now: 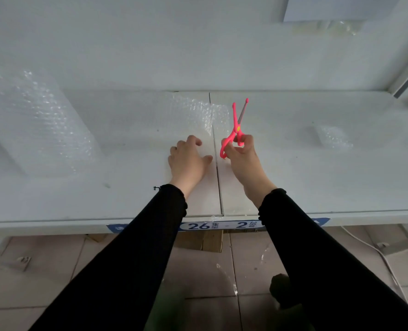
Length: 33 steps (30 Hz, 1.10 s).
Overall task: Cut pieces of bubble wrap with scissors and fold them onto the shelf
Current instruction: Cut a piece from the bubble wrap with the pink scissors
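A clear sheet of bubble wrap lies spread across the white shelf, unrolled from a large roll at the left. My left hand presses on the sheet near its right edge, fingers bent against it. My right hand grips the handles of pink scissors. Their blades stand apart and point away from me, just right of the sheet's edge. A small folded piece of bubble wrap rests on the shelf at the right.
A blue label reading 26 - 2 runs along the shelf's front edge. A seam divides the shelf between my hands. An upper shelf hangs at the top right. Tiled floor, cardboard and a white cable lie below.
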### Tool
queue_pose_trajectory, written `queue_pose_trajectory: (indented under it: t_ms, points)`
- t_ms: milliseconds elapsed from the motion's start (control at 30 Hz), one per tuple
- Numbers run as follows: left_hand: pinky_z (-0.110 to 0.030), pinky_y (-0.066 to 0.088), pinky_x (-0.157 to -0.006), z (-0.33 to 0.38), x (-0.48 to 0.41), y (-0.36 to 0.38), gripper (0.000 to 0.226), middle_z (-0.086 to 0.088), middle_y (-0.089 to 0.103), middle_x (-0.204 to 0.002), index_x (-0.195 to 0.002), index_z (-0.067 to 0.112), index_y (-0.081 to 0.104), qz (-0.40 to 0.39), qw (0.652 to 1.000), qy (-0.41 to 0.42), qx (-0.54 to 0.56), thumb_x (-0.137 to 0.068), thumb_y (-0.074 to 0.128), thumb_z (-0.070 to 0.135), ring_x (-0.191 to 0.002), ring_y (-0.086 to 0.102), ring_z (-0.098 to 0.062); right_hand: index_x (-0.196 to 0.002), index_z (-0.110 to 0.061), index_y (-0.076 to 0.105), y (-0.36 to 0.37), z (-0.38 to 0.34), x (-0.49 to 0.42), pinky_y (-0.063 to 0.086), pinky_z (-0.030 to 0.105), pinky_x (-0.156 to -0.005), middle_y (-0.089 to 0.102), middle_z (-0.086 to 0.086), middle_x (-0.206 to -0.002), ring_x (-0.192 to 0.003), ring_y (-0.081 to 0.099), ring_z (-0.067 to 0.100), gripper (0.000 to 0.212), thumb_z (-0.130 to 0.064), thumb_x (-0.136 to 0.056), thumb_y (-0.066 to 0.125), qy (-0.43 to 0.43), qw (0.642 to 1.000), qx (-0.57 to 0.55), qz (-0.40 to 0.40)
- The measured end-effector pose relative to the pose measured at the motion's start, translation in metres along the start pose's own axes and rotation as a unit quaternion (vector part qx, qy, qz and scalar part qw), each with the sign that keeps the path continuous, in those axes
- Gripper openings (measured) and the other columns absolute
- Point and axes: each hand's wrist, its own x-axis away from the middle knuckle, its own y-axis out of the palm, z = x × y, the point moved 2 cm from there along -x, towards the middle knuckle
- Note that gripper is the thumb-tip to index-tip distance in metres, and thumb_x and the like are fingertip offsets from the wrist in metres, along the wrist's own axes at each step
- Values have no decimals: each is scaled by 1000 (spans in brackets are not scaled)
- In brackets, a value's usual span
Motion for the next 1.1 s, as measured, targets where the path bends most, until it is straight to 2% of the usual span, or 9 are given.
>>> queue_pose_trajectory:
  t_ms: [133, 267, 367, 467, 533, 733, 833, 967, 1100]
  points:
    - [-32, 48, -87, 13, 2, -1, 67, -3, 29, -129, -139, 20, 37, 32, 976, -51, 207, -85, 72, 5, -93, 57, -16, -121, -21, 44, -6, 1, 1, 45, 30, -78, 66, -7, -91, -91, 63, 11, 34, -42, -97, 57, 10, 1000, -27, -1]
    - [-38, 55, -90, 9, -6, 4, 87, -12, 48, -135, -143, 23, 21, -3, 921, -173, 349, -79, 79, 8, -107, 63, -27, -123, -17, 43, -14, -1, 2, 45, 27, -78, 65, -6, -91, -87, 64, 12, 36, -39, -98, 58, 22, 999, -44, -8]
    - [-23, 46, -54, 4, -5, 0, 58, -10, 60, -112, -132, 10, 43, -38, 918, -190, 346, -85, 76, 14, -71, 59, -15, -122, -18, 44, -21, -3, 5, 45, 26, -74, 64, -2, -97, -86, 64, 12, 36, -40, -97, 59, 32, 998, -44, -15]
    - [-21, 36, -51, 9, -5, -7, 13, 1, 61, -81, -86, 15, 63, -30, 942, -130, 307, -87, 74, 21, -56, 48, -9, -115, -19, 48, -31, -9, 8, 43, 27, -75, 66, 0, -102, -84, 62, 9, 31, -38, -95, 62, 21, 999, -44, -5]
    - [-24, 40, -62, 23, -3, -12, 23, 8, 58, -73, -70, 20, 57, 7, 949, -54, 311, -86, 74, 25, -61, 52, -8, -109, -19, 48, -40, -17, 10, 41, 25, -76, 68, -5, -96, -78, 60, 4, 24, -31, -95, 64, -5, 998, -60, 3]
    - [-29, 53, -75, 81, 36, -8, 54, 7, 75, -90, -103, 29, 77, -112, 911, 87, 386, -107, 27, 51, -82, 64, -10, -114, -17, 44, -61, -33, 14, 56, 41, -92, 72, 4, -101, -105, 71, 29, 32, -25, -92, 66, -18, 985, -167, -28]
    - [-34, 53, -84, 92, 47, 1, 58, 1, 77, -104, -115, 25, 75, -149, 899, 103, 398, -108, 22, 48, -97, 69, -18, -116, -10, 45, -76, -29, 9, 61, 42, -84, 66, 16, -105, -93, 72, 34, 41, -18, -84, 69, 14, 981, -186, 57]
    - [-32, 49, -59, 87, 59, 8, 51, -5, 69, -74, -83, 8, 68, -27, 872, -52, 485, -106, 38, 43, -65, 64, -17, -129, 4, 40, -94, -30, 3, 56, 37, -70, 74, 15, -88, -77, 72, 27, 47, 2, -84, 53, -1, 968, -232, 97]
    - [-33, 52, -68, 82, 83, 26, 70, -10, 70, -81, -85, 7, 65, -187, 763, -235, 572, -89, 44, 74, -74, 65, -22, -120, -1, 48, -106, -42, 2, 57, 36, -72, 77, 13, -94, -88, 76, 27, 27, -1, -93, 50, -15, 966, -248, 70]
